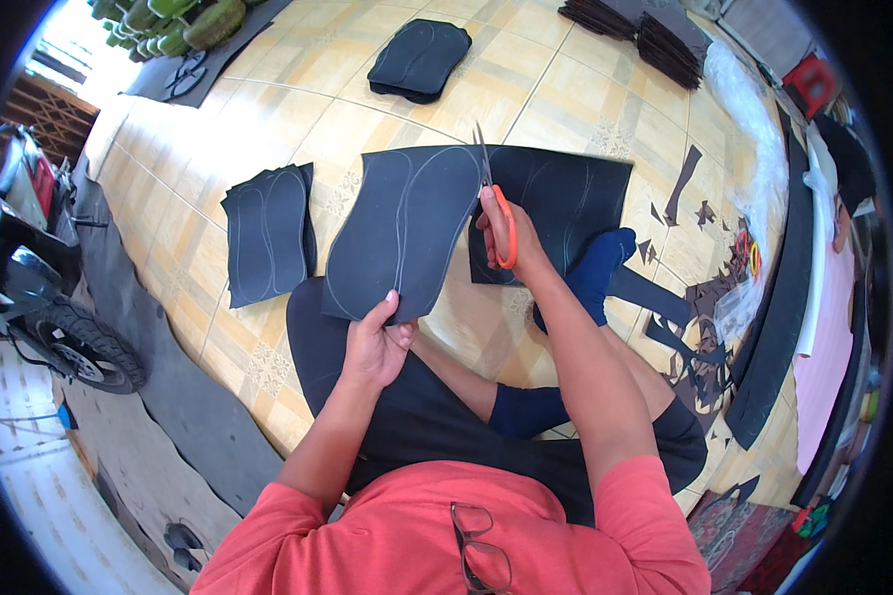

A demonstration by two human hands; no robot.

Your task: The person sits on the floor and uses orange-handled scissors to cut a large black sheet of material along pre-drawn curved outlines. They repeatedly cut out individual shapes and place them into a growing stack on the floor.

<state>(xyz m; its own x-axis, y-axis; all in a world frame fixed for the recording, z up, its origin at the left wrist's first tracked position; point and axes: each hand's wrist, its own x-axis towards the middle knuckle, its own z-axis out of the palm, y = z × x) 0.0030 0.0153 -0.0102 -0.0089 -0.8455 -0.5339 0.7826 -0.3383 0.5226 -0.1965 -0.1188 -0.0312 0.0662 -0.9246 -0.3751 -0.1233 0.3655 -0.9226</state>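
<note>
— The right hand (528, 245) is pictured at the centre of the frame, with scissors (507, 233) brought to a marked black sheet (402, 228). How is such a cut best made?

— With long, steady strokes, it is judged: the pale outline is best followed closely, and the sheet is best turned into the blades by the left hand (375, 347), so that the curve is not broken into corners. Fingers should be held clear of the blades' path.

— How far open are the hands?

— The right is curled closed around the orange handles; the blades are pointed toward the top of the frame, by the sheet's upper right edge. Whether they are parted cannot be told. The left is clamped on the lower edge, just below centre, thumb on top, its fingers partly hidden.

— And the sheet?

— It is held up left of centre.
</note>
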